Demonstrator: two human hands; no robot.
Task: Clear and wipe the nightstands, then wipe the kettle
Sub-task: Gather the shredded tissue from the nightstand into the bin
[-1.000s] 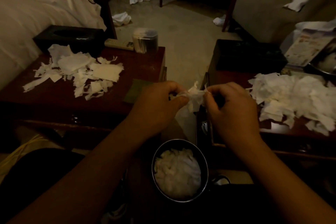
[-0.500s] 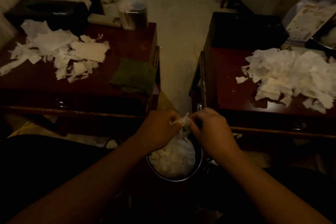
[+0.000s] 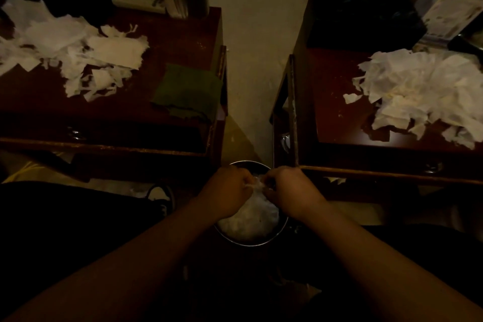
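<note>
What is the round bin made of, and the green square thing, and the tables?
Bin: looks like metal, its thin rim glinting silvery. Green cloth: seems soft, matte fabric, with folds and a limp, ragged edge. Left table and right table: probably varnished wood, dark red-brown with a dull sheen, though the dim light leaves that open.

No legible text; leaflet [image 3: 444, 12] print too blurred.
</note>
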